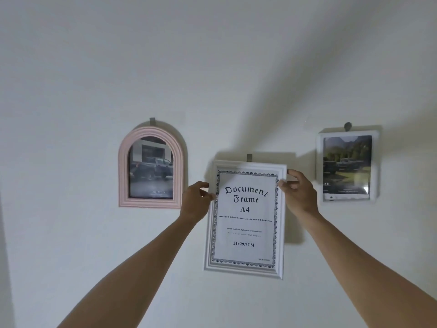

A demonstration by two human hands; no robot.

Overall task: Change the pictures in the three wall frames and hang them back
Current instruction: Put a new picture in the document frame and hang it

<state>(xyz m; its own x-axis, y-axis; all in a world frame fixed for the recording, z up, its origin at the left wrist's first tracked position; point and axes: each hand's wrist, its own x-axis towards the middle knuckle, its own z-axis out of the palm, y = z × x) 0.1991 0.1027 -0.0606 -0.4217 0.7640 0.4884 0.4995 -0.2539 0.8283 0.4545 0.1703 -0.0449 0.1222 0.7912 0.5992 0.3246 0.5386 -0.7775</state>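
Both hands, left hand (197, 200) and right hand (298, 191), gripped the white A4 document frame (246, 220) at centre, its stock insert seemingly unchanged; flanking frames hung.

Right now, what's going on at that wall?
A person has both hands on the white rectangular frame in the middle of the wall: the left hand takes its left edge, the right hand its upper right corner. It sits just under a grey wall hook and shows a stock "Document Frame A4" insert. The pink arched frame and the small white frame hang on either side, each showing a vehicle photo.
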